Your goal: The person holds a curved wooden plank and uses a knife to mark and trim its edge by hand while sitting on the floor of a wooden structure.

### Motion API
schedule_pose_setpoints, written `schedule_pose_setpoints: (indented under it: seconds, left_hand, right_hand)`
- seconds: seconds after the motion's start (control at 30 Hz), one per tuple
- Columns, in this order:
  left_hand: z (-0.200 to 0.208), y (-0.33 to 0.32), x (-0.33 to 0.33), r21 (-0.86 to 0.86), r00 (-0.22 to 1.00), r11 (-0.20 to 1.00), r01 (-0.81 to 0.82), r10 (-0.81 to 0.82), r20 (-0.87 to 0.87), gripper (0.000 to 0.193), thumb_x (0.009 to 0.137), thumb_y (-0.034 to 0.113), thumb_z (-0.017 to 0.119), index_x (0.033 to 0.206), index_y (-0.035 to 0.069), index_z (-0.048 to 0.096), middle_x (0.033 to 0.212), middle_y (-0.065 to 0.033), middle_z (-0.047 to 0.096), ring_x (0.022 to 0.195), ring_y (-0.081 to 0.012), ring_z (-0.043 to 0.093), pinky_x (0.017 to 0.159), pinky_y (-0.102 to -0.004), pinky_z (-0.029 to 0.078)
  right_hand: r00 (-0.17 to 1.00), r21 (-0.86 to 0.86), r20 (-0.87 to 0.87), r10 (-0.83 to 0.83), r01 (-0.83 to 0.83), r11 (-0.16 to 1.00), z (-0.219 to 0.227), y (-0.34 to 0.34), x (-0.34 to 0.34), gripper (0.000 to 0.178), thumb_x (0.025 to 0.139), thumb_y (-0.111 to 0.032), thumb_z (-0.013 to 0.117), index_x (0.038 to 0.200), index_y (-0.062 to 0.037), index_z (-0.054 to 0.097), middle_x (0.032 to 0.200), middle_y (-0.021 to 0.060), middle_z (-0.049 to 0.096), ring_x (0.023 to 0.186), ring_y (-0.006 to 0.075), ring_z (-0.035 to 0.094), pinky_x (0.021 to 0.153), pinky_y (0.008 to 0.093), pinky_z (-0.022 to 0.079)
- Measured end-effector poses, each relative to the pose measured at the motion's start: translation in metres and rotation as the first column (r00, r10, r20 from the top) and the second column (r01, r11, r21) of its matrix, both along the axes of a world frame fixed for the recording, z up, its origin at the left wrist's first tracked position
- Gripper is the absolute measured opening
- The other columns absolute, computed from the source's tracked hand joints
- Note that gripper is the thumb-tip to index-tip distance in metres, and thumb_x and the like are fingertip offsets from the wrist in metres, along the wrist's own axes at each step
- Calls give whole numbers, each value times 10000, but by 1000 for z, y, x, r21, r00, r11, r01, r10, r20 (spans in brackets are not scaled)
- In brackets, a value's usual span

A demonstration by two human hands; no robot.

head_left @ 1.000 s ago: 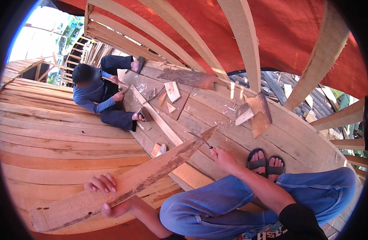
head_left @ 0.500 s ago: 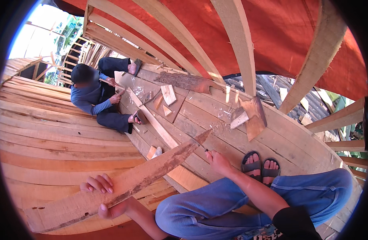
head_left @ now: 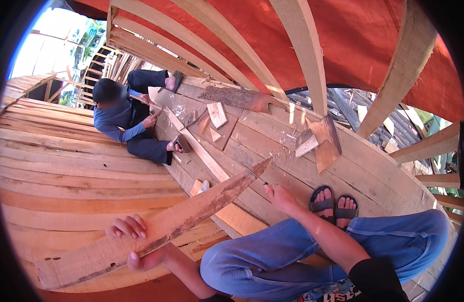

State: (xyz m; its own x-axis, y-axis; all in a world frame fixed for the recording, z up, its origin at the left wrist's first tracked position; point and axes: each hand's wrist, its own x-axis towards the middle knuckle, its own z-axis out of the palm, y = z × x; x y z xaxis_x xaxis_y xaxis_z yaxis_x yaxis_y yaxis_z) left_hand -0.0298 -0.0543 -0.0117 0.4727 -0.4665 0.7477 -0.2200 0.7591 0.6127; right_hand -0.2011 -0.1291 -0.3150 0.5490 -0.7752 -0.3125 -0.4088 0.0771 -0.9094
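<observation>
Plank: a long, flat, reddish-brown wooden plank with a tapered tip (head_left: 186, 214) slants across the person's front, from lower left toward the middle.
Left hand: the half-curled left hand (head_left: 148, 258) grips the plank near its wide end, fingers at the far edge, thumb at the near edge.
Right hand: the right hand (head_left: 281, 197) is closed around the handle of a thin-bladed knife (head_left: 259, 178), its blade at the plank's tapered tip.
Deck: pale wooden boards (head_left: 353, 178) bear scattered offcuts.
Co-worker: a seated person in a blue top (head_left: 111, 115), upper left.
</observation>
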Motion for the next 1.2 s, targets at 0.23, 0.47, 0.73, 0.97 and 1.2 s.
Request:
schedule_pose_setpoints:
  seconds: [0.23, 0.47, 0.73, 0.97, 1.2]
  left_hand:
    - [-1, 4, 4, 6, 1000, 1000, 5, -5, 19, 461, 634, 204, 671, 966, 45, 394, 739, -57, 400, 588, -138, 416, 605, -258, 351]
    - [-1, 2, 2, -5, 1000, 1000, 24, -24, -6, 449, 634, 190, 665, 960, 45, 392, 740, -59, 396, 593, -140, 417, 602, -265, 351]
    - [-3, 3, 4, -2, 1000, 1000, 22, -22, -3, 459, 622, 193, 670, 953, 49, 386, 738, -58, 392, 589, -141, 419, 602, -266, 354]
    - [0, 1, -1, -4, 999, 999, 39, -39, -2, 469, 620, 195, 673, 959, 47, 385, 732, -58, 396, 585, -138, 420, 599, -268, 357]
    - [-2, 5, 4, 8, 996, 997, 72, -73, 61, 432, 650, 206, 622, 975, 30, 399, 752, -63, 385, 613, -135, 387, 603, -254, 333]
  right_hand:
    - [998, 1, -20, -57, 57, 998, 0, 5, 9, 469, 987, -398, 424, 888, 28, 593, 788, 291, 626, 772, 468, 616, 702, 545, 467]
    - [999, -15, -27, 29, -30, 999, 10, 6, 4, 454, 989, -384, 416, 943, 27, 604, 823, 294, 642, 809, 464, 630, 735, 544, 485]
    - [998, -36, -55, -8, 6, 999, 0, 5, 3, 455, 986, -390, 428, 933, 26, 604, 805, 288, 643, 800, 467, 630, 733, 545, 485]
    - [1000, -59, 14, 15, -14, 998, 6, 7, 3, 459, 983, -395, 437, 915, 29, 600, 776, 293, 637, 762, 465, 632, 713, 543, 489]
    - [999, -18, -27, -24, 24, 1000, -9, 1, 6, 452, 983, -400, 437, 937, 18, 603, 785, 288, 638, 767, 454, 635, 703, 541, 490]
